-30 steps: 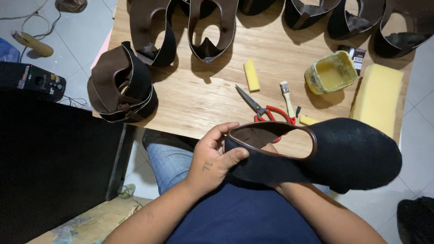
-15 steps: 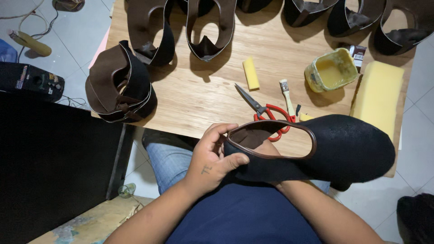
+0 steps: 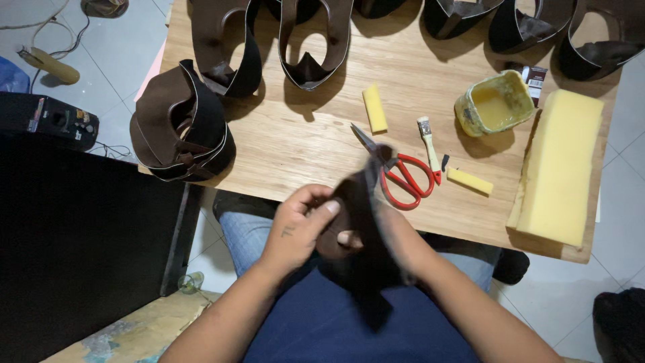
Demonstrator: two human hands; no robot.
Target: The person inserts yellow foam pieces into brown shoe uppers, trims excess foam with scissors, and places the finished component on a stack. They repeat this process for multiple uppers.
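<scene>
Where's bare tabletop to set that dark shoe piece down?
Widest bare wood: centre of the table, between the stacked brown uppers, the small yellow sponge piece and the red scissors. A narrower strip runs along the near edge, left of the scissors. Crowded: the far edge with its uppers, and the right side around glue tub, brush, foam block.

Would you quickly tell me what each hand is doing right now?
Left hand: closed on the dark shoe upper.
Right hand: mostly hidden behind the upper, apparently holding it.
</scene>
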